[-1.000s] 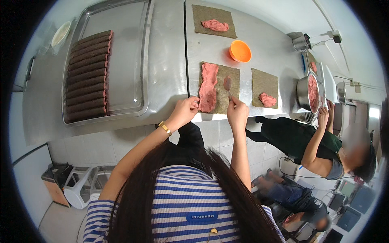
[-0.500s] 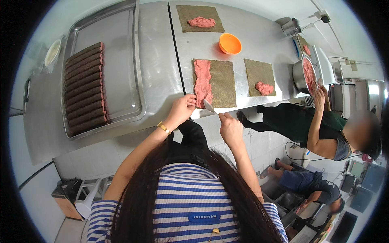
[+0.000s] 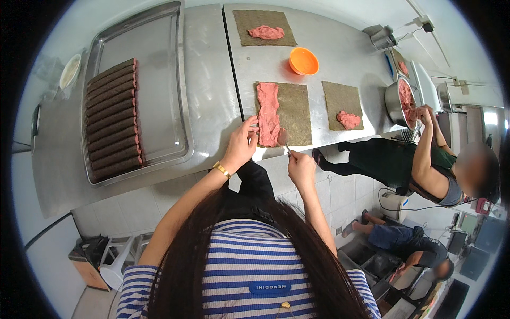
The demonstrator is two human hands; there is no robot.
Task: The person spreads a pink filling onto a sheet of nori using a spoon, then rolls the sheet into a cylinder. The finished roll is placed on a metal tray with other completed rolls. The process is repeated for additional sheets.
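Note:
A seaweed sheet (image 3: 295,112) lies on the steel table in front of me. Pink minced meat (image 3: 268,109) covers its left side in a long, flattened strip. My left hand (image 3: 240,144) rests at the sheet's near left edge, fingers a little apart beside the meat and holding nothing. Gripped by its handle in my right hand (image 3: 302,169) is a metal spoon (image 3: 283,137). The spoon's bowl touches the right border of the strip, close to the sheet's near edge.
Two more sheets, one behind (image 3: 265,18) and one at right (image 3: 340,98), each carry a meat lump. An orange bowl (image 3: 304,61) stands between them. Left is a metal tray (image 3: 159,122) of seaweed rolls (image 3: 111,119). A co-worker (image 3: 388,165) handles a steel bowl (image 3: 394,106); another person sits behind.
The spoon has shifted from the strip's near end to its right border, its bowl turned. My left fingers have spread and slid slightly up the edge. The co-worker's hands moved closer to the steel bowl.

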